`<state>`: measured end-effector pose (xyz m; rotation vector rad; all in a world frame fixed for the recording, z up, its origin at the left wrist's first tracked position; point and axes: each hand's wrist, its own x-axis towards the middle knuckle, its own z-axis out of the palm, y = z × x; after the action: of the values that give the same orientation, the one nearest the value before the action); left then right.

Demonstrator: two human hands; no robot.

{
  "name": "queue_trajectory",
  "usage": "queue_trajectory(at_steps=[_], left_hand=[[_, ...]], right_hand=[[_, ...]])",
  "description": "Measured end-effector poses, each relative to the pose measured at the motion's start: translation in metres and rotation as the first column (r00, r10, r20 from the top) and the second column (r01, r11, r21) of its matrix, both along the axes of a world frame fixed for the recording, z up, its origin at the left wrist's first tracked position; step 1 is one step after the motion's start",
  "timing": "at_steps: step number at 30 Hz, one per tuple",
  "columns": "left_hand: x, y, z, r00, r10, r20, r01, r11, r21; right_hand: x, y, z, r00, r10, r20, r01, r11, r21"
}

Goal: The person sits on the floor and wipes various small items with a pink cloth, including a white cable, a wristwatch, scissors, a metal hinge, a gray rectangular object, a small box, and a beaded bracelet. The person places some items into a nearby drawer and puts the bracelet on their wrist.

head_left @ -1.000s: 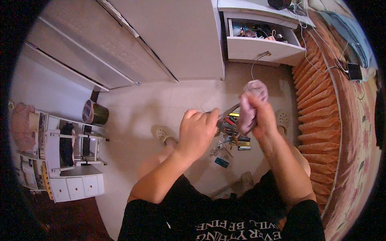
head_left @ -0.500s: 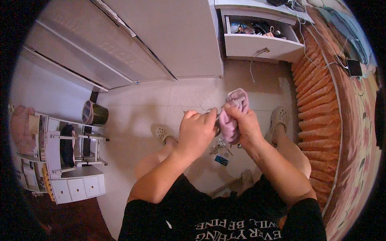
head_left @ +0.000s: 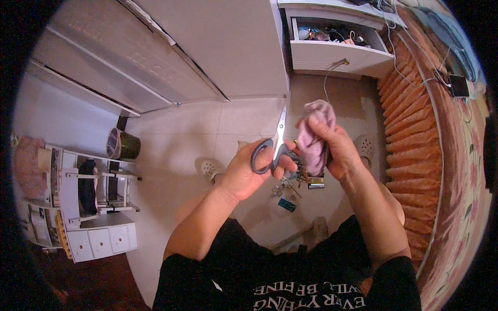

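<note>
Floor [head_left: 249, 116] separates the scissors' blades [head_left: 281, 126] from pink cloth [head_left: 313, 147].

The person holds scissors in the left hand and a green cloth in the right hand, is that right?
Not quite: the cloth in the right hand is pink, as the head view shows. The left hand does hold scissors.

The cloth [head_left: 314, 147] hides most fingers of the right hand [head_left: 338, 147] and, with the left hand [head_left: 246, 171], covers part of the pile [head_left: 315, 183], whose pieces blur together. The drawer's [head_left: 332, 56] contents [head_left: 337, 36] are too small to name. Picture edges crop the wardrobe [head_left: 244, 46], bed [head_left: 461, 171] and shirt [head_left: 290, 274].
</note>
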<state>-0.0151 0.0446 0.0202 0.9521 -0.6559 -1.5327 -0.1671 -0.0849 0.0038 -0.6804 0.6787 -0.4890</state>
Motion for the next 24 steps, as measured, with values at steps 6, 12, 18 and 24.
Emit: queue_trajectory(at_steps=[6, 12, 18, 24], left_hand=[[-0.003, 0.002, -0.003, 0.986, -0.16, -0.048, 0.165, 0.978, 0.13], [-0.004, -0.001, -0.004, 0.984, -0.137, -0.115, 0.15, 0.981, 0.12], [0.003, -0.006, -0.02, 0.964, 0.114, -0.238, -0.112, 0.993, 0.024], [0.007, -0.006, -0.011, 0.973, 0.133, -0.188, -0.125, 0.991, 0.054]], right_hand=[[0.001, 0.007, 0.002, 0.982, 0.179, 0.055, -0.178, 0.984, -0.021], [-0.014, -0.041, -0.01, 0.968, -0.232, 0.094, 0.23, 0.973, 0.03], [-0.009, -0.009, -0.005, 0.998, 0.057, -0.014, -0.058, 0.996, -0.064], [0.006, 0.028, 0.002, 0.96, 0.254, 0.116, -0.253, 0.967, -0.024]])
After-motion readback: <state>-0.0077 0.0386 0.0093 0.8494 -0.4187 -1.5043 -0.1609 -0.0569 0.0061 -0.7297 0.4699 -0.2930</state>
